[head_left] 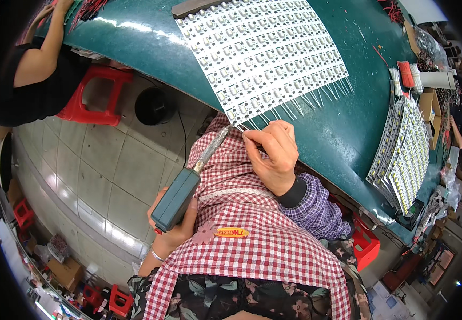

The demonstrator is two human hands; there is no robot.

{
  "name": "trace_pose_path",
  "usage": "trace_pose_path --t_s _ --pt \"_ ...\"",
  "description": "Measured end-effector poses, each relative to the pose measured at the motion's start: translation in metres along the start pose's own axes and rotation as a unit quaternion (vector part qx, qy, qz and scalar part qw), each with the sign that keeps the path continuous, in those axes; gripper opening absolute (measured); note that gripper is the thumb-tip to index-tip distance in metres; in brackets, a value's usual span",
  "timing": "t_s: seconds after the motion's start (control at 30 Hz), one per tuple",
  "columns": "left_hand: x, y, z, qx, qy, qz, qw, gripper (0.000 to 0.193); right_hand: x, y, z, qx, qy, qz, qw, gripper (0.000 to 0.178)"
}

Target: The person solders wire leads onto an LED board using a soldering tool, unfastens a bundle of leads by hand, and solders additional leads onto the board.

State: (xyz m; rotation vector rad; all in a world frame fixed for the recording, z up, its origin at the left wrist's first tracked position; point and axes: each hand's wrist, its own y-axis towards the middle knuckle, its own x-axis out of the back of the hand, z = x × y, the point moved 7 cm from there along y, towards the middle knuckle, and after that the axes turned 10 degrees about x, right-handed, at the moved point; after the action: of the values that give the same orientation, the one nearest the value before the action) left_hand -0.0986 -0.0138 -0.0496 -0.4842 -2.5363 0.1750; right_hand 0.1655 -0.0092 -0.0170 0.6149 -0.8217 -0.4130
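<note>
While the soldering iron (175, 198) is gripped by the left hand (180, 232) — slanted up-right to the near corner of the light board (265, 50) ahead — a wire (240, 127) is pinched by the right hand (275, 157), just beside the tip (230, 128)

Head-worn fisheye view faces steeply down over the wearer's checked apron (257, 256). Left hand (178, 232) and right hand (275, 157) appear close; the green surface (327, 136) recedes toward the upper right.

An electronics workshop: soldering gun (176, 197), circuit panel (265, 56) and, probably, bundled wires (405, 74).
</note>
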Motion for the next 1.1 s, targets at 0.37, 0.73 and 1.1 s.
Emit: trace_pose_path --t_s 0.37,0.73,1.1 --pt "0.007 -0.011 0.016 0.081 -0.058 -0.024 0.995 0.024 0.000 0.000 0.001 0.007 -0.005 0.002 1.000 0.025" --pt "0.000 -0.007 0.014 0.031 -0.009 -0.009 0.999 0.028 0.006 0.004 0.002 0.008 -0.011 0.008 1.000 0.021" --pt "-0.013 0.054 -0.055 0.005 -0.281 -0.029 0.959 0.034 0.131 0.083 -0.104 -0.074 -0.136 -0.183 0.971 0.006"
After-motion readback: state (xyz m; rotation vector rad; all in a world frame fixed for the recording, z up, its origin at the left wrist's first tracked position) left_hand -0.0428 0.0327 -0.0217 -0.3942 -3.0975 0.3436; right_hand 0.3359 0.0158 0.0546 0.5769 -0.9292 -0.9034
